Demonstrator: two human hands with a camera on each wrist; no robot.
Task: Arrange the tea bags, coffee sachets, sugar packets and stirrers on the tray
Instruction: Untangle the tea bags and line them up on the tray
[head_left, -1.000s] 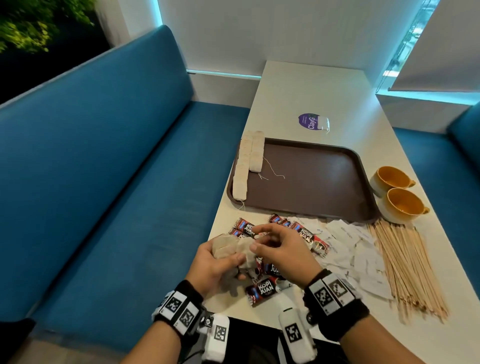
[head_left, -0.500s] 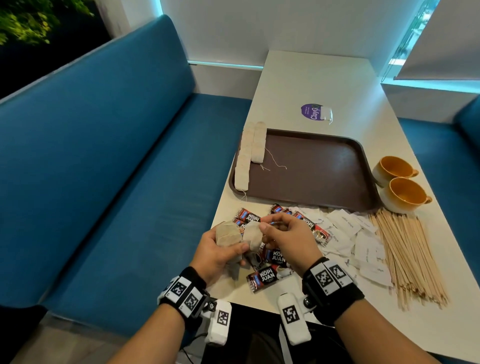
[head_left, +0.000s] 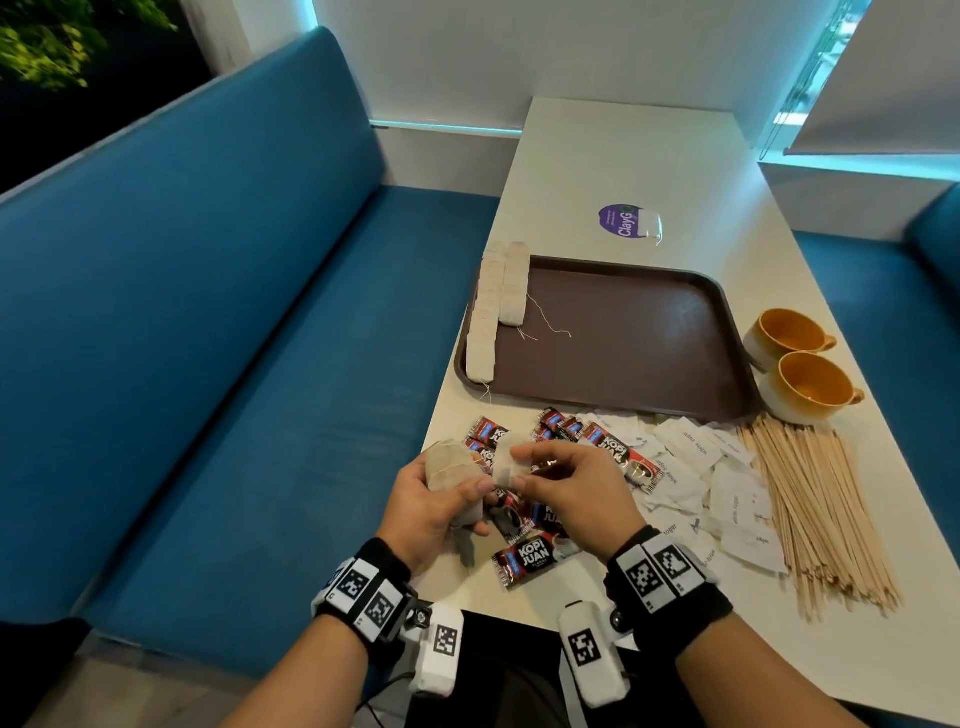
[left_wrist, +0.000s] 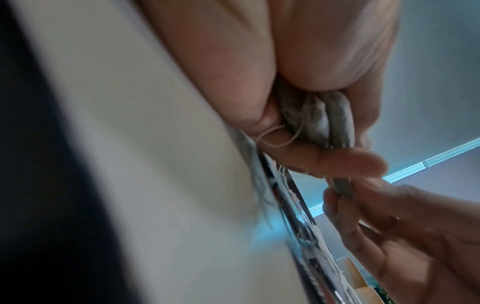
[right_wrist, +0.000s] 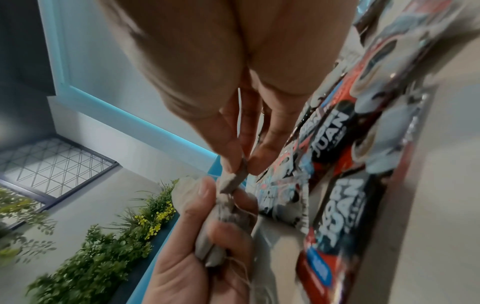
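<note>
My left hand (head_left: 441, 499) grips a bundle of beige tea bags (head_left: 448, 467) above the table's near left edge; the same bundle (left_wrist: 317, 121) fills the left wrist view. My right hand (head_left: 540, 475) pinches one tea bag (head_left: 505, 462) at the side of that bundle, seen edge-on as a tea bag (right_wrist: 235, 176) between thumb and finger. The brown tray (head_left: 623, 338) lies beyond, with two rows of tea bags (head_left: 498, 301) along its left rim. Red and black coffee sachets (head_left: 524, 564) lie under my hands. White sugar packets (head_left: 691, 467) and wooden stirrers (head_left: 810, 514) lie to the right.
Two orange cups (head_left: 802, 387) stand right of the tray. A purple round sticker (head_left: 626, 221) is on the white table (head_left: 613, 156) behind it. A blue bench seat (head_left: 234, 364) runs along the left, and green plants (right_wrist: 98, 246) show beyond it.
My right hand has drawn one tea bag partly away from the bundle in my left hand. Both hands have lifted slightly; the view has tilted down a little.
</note>
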